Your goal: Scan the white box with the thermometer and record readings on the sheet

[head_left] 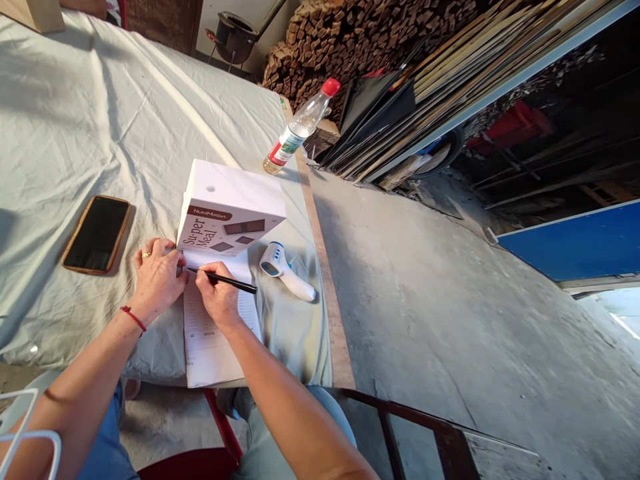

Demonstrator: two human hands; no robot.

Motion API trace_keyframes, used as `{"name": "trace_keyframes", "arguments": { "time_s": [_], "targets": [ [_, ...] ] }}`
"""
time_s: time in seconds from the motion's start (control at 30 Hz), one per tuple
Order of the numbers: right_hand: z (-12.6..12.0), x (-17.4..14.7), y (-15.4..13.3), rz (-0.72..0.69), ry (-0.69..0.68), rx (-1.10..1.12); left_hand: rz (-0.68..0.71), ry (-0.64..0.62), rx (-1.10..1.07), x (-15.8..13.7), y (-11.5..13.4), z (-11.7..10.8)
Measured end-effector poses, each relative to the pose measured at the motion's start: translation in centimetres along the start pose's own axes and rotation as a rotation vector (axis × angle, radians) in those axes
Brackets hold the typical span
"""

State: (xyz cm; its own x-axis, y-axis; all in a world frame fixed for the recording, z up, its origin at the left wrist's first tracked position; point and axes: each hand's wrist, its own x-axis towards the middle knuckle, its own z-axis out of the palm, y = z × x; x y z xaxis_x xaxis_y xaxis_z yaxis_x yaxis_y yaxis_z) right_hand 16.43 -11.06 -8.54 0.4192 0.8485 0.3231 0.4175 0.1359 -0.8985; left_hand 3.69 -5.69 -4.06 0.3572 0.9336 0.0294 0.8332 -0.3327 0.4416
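Observation:
A black pen sits in the grip of my right hand, its tip on the upper left of an open booklet with printed lines. My left hand lies with fingers bent but apart at the booklet's left edge, close to the lower corner of a white box. That box, marked "NutriMotion Super Meal", stands on the booklet's far part and hides it. Right of the booklet lies a white and blue infrared thermometer. A phone with a dark screen and brown case lies left of my left hand.
A clear bottle with a red cap stands near the right edge of the cloth-covered table. Beyond are stacked firewood and leaning boards. A dark wooden frame stands on the concrete floor to the right.

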Motion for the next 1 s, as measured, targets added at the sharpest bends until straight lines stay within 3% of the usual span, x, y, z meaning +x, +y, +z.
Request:
{"name": "trace_keyframes", "arguments": {
  "time_s": [0.37, 0.77, 1.0],
  "targets": [
    [0.07, -0.11, 0.15, -0.050, 0.035, -0.021, -0.014, -0.016, 0.016, 0.14, 0.18, -0.21],
    [-0.10, -0.06, -0.02, -0.002, -0.001, -0.047, 0.009, 0.029, -0.037, 0.26, -0.11, 0.27],
    [-0.06, -0.12, 0.14, 0.001, 0.043, -0.050, 0.010, 0.024, -0.042, 0.25, -0.08, 0.16]
  ]
}}
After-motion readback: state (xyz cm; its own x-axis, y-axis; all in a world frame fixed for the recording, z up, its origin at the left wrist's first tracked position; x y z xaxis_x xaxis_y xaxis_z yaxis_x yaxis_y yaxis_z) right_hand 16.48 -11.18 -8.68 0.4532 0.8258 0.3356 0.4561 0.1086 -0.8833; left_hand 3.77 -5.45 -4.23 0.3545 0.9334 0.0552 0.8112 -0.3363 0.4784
